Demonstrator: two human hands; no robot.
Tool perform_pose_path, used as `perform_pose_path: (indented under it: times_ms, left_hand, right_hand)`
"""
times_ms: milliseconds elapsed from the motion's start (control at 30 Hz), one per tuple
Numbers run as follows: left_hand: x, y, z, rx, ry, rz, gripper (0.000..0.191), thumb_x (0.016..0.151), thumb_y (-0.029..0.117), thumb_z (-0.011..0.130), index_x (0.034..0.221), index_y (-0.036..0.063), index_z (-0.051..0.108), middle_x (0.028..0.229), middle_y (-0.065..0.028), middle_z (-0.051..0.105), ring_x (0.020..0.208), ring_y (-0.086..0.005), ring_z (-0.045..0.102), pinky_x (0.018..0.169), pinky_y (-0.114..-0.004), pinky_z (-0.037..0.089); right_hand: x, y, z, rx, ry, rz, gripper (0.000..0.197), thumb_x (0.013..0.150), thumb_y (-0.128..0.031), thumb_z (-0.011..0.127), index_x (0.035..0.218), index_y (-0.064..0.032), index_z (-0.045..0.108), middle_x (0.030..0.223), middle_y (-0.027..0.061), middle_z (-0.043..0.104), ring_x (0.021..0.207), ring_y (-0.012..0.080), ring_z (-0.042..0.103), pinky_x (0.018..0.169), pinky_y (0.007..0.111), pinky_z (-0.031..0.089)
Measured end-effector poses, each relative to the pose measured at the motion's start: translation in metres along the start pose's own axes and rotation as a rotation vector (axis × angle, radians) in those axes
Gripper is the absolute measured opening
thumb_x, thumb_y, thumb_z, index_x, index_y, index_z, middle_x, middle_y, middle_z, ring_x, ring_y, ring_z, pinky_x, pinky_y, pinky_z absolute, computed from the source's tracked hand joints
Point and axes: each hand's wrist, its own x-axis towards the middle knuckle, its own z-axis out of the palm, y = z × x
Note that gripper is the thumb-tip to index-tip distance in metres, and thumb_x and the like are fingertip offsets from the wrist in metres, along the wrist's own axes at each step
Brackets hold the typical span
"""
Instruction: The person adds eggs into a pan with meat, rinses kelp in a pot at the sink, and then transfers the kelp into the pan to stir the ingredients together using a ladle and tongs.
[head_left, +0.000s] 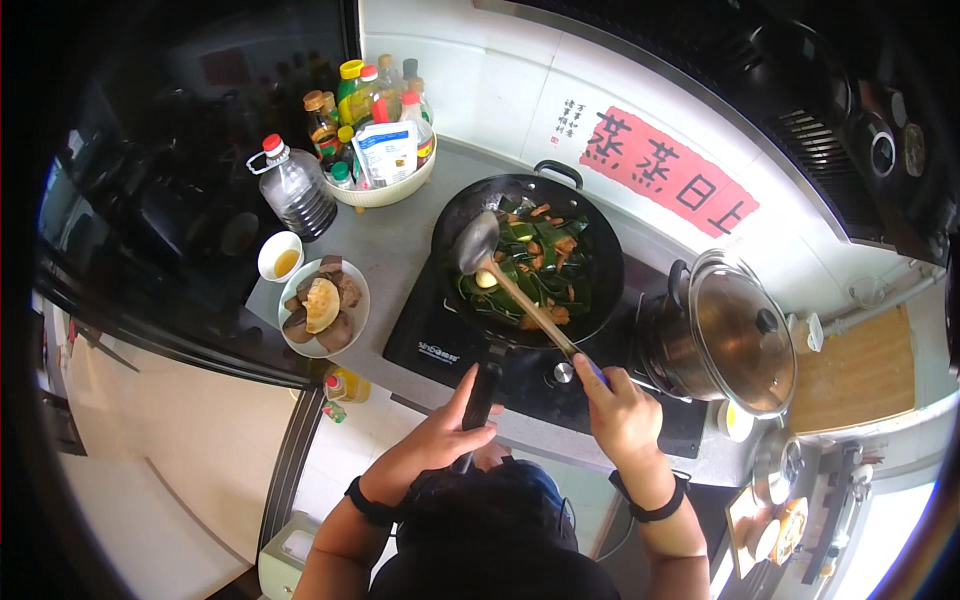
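A black wok (457, 300) stands on the black cooktop (412, 330), filled with dark green leafy strips and browned pieces (551, 251). My left hand (457, 431) is around the wok's black handle (484, 390), which points toward me. With its forefinger laid along the shaft, my right hand (619, 412) grips the far end of a ladle (525, 300) with a metal bowl and a wooden-looking handle. The ladle's bowl rests over the left part of the food, beside a pale round piece (486, 278).
Right of the wok stands a large steel pot (682, 352) under a glass lid (742, 330). To the left are a plate of food (360, 330), a small bowl (262, 259), a large plastic jug (296, 191) and a basket (382, 196) of bottles. A range hood (675, 82) hangs above.
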Motion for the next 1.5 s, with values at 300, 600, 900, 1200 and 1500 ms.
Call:
perform_pose_path:
  times_ms: [300, 600, 900, 1200, 1500]
  left_hand:
    - [-0.001, -0.010, 0.002, -0.024, 0.019, 0.034, 0.089, 0.091, 0.008, 0.059, 0.151, 0.0098, -0.007, 0.125, -0.0228, 0.056, 0.104, -0.0181, 0.060, 0.093, -0.033, 0.047]
    - [-0.001, -0.007, 0.003, 0.016, 0.036, -0.009, 0.091, 0.090, 0.002, 0.058, 0.153, 0.0181, -0.006, 0.126, -0.0219, 0.055, 0.100, -0.0185, 0.061, 0.087, -0.033, 0.048]
    - [-0.001, -0.006, 0.001, -0.012, 0.020, -0.007, 0.091, 0.091, 0.009, 0.060, 0.151, 0.0113, -0.007, 0.124, -0.0232, 0.057, 0.102, -0.0176, 0.061, 0.091, -0.031, 0.047]
    - [0.003, -0.013, 0.000, -0.026, -0.002, -0.004, 0.092, 0.091, 0.009, 0.060, 0.151, 0.0148, -0.009, 0.126, -0.0243, 0.056, 0.099, -0.0193, 0.063, 0.090, -0.033, 0.049]
    - [0.001, -0.007, -0.001, -0.012, -0.013, -0.031, 0.092, 0.091, 0.009, 0.059, 0.151, 0.0156, -0.010, 0.126, -0.0246, 0.055, 0.101, -0.0195, 0.062, 0.089, -0.034, 0.049]
  right_hand:
    - [-0.018, 0.015, -0.004, -0.005, -0.170, 0.086, 0.048, 0.078, -0.010, 0.068, 0.124, -0.0241, 0.063, 0.077, 0.0035, 0.059, 0.061, 0.0221, 0.061, 0.051, 0.034, 0.049]
    - [0.039, 0.046, 0.050, 0.812, -0.080, 0.671, 0.046, 0.090, -0.009, 0.058, 0.136, -0.0100, 0.052, 0.072, 0.0019, 0.059, 0.053, 0.0070, 0.050, 0.050, 0.022, 0.041]
    - [0.027, 0.039, 0.055, 0.880, -0.081, 0.640, 0.047, 0.089, -0.008, 0.059, 0.136, -0.0077, 0.051, 0.072, -0.0010, 0.057, 0.054, 0.0045, 0.047, 0.049, 0.021, 0.039]
    - [0.005, 0.034, 0.040, 1.257, -0.203, 0.980, 0.049, 0.092, -0.009, 0.056, 0.140, -0.0060, 0.044, 0.072, 0.0032, 0.057, 0.040, 0.0062, 0.042, 0.036, 0.022, 0.032]
    - [-0.021, 0.031, 0.013, 1.209, -0.141, 1.019, 0.048, 0.094, -0.008, 0.052, 0.141, -0.0067, 0.043, 0.072, 0.0033, 0.056, 0.039, 0.0063, 0.041, 0.035, 0.021, 0.030]
